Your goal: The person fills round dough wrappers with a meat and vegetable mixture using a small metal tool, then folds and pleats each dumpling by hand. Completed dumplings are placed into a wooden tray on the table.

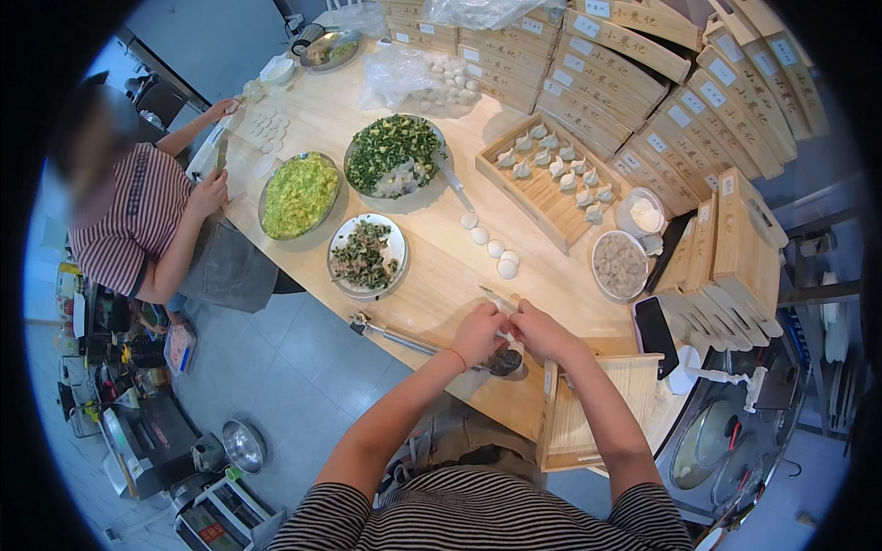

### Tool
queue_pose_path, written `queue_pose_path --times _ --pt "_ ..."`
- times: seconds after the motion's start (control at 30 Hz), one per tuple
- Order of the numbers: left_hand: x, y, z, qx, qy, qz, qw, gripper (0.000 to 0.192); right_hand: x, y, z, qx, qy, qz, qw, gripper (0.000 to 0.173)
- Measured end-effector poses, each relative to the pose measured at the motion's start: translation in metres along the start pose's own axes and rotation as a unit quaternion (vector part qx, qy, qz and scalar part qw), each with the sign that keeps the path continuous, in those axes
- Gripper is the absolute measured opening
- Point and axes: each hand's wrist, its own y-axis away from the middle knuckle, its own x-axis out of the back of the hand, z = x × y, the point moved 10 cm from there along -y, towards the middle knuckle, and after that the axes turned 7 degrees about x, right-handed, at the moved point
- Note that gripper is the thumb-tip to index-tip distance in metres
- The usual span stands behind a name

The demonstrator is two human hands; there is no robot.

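My left hand (479,332) and my right hand (537,328) meet at the near edge of the wooden table, fingertips pinched on a small white dough piece, mostly hidden between them. A thin spatula or stick points out beyond the right fingers. Round dough wrappers (495,248) lie in a row past my hands. Left of them stands a plate of meat and chopped-greens filling (367,253); behind it are a bowl of green filling (395,155) with a spoon and a bowl of yellow-green filling (300,195). Pleated dumplings (567,180) stand in a wooden tray (527,206). A bowl of shrimp (619,265) is at the right.
A co-worker (148,213) stands at the left table edge. Stacked wooden trays (620,82) line the back and right. A phone (654,334) and an empty wooden tray (606,413) lie near my right arm. A metal bar (413,341) runs along the near edge.
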Motion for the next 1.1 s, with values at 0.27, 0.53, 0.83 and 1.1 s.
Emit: queue_pose_path --times 0.27,0.53,0.83,1.1 --pt "-0.002 -0.001 -0.001 -0.009 0.008 0.023 1.000 0.013 0.004 0.000 -0.004 0.058 0.025 -0.006 0.998 0.004" --pt "-0.002 -0.002 -0.027 0.071 0.181 0.036 0.980 0.008 0.027 0.002 -0.013 0.080 -0.045 0.063 0.994 0.008" --pt "0.024 0.022 -0.046 0.277 0.469 0.129 0.829 0.035 0.078 -0.001 -0.045 0.028 -0.068 0.197 0.978 0.010" --pt "0.057 0.034 -0.032 0.210 0.813 0.057 0.540 0.051 0.031 -0.026 -0.143 0.066 -0.237 0.191 0.950 0.033"
